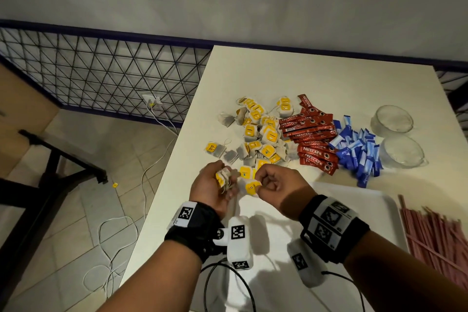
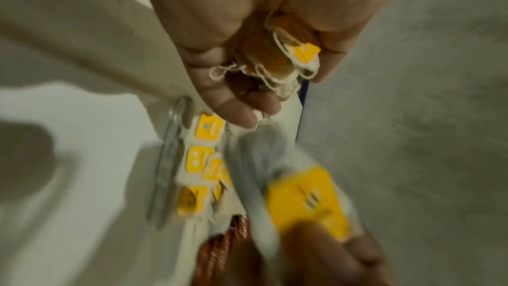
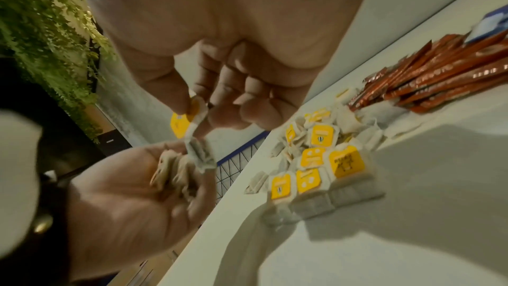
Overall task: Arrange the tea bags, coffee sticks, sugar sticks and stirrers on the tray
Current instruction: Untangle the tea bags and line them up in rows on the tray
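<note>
Off-white tea bags (image 1: 260,134) with yellow tags lie just beyond the hands. Further right of the right hand (image 1: 274,185) sit red coffee sticks (image 1: 311,137), blue-and-white sugar sticks (image 1: 357,149), and pink stirrers (image 1: 435,238).

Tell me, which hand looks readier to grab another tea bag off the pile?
Probably the right hand: it pinches just one tea bag, while the left hand cups a bunch, and the pile lies straight ahead.
</note>
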Demonstrator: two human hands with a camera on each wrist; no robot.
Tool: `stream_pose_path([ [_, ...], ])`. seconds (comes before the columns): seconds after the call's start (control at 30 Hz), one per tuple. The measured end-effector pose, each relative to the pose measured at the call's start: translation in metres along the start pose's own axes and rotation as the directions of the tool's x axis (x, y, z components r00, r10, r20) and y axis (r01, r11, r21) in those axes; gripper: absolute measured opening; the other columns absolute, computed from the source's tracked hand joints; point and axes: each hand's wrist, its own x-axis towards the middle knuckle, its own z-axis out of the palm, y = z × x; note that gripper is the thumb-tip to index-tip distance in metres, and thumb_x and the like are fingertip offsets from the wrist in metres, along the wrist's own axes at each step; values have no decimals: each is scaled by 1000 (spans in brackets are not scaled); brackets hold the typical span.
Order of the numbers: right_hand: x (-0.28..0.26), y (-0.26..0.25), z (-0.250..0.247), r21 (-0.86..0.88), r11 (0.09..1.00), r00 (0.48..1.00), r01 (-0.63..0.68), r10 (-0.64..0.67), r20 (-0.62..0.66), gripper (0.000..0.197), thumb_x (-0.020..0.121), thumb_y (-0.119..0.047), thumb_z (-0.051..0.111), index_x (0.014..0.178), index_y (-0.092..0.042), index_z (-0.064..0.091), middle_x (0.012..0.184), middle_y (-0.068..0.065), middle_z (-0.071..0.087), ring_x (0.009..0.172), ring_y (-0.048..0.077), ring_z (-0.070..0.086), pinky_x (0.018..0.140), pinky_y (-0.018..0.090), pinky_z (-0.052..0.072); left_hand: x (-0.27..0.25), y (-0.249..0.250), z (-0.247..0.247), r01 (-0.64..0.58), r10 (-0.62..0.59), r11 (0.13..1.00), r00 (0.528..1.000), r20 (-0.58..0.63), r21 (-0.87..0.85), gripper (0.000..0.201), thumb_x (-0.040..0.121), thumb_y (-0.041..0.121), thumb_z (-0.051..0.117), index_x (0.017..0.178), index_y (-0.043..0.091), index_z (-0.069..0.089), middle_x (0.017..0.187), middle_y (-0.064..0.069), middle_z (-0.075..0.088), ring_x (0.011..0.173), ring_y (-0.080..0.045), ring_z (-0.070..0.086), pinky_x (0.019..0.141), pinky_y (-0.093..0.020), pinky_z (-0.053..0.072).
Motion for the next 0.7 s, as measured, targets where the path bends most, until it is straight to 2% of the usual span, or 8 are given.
stream_pose_path([
  [0.07,1,-3,-9,-6,1000,1000,18,-18,21,23,82,-12,68,73,-32,61,62,-15,55,58,-2,50,62,13,39,0,5,-12,-174,164,930,985,58,325,16,84,17,58,71,8,54,57,-5,52,44,-19,46,47,-23,39],
  [0.13,4,-7,-16,-74,996,997,41,-35,70,22,84,-17,68,75,-37,63,65,-18,60,60,-1,51,59,10,39,-4,10,-21,-321,204,739,945,257,593,14,76,17,69,76,4,64,54,-1,55,45,-18,44,48,-22,37],
  [0.23,8,-16,-18,-137,988,990,66,-48,132,18,86,-24,68,79,-40,65,67,-26,62,60,3,52,56,13,39,-14,12,-20,-419,45,543,880,473,728,12,82,6,74,93,5,72,52,13,59,46,1,48,49,-15,38],
  [0.33,13,-19,-12,-119,992,995,48,-38,88,21,86,-20,69,79,-39,65,76,-14,66,71,17,60,66,27,48,-12,7,-21,-466,106,448,875,473,763,8,84,6,70,80,13,70,47,17,55,45,5,47,53,-15,37],
  [0.43,18,-16,-7,-66,997,1000,27,-26,14,19,84,-21,71,75,-36,65,71,-17,64,66,12,59,64,27,47,-9,3,-25,-432,168,473,900,403,768,11,85,10,70,76,15,70,46,14,54,44,1,45,52,-19,37],
  [0.53,21,-10,-4,-73,997,1000,-17,18,19,10,85,-24,70,77,-24,65,53,-23,56,50,-1,46,53,14,32,-8,-1,-27,-404,192,538,913,359,740,13,84,9,71,73,15,70,48,11,55,45,-4,45,51,-20,39],
  [0.63,22,-7,-2,-107,994,998,-32,37,46,12,87,-25,68,76,-24,64,53,-14,54,51,1,42,54,19,32,-7,-1,-26,-419,239,590,907,347,690,7,80,11,76,77,13,70,54,11,61,47,-2,50,52,-16,40],
  [0.7,23,-5,1,13,999,997,-36,36,63,12,86,-19,69,80,-28,65,58,-16,59,56,2,46,58,21,38,-7,2,-25,-423,259,650,904,340,632,10,74,21,78,76,14,71,57,3,61,45,-7,47,49,-21,41],
])
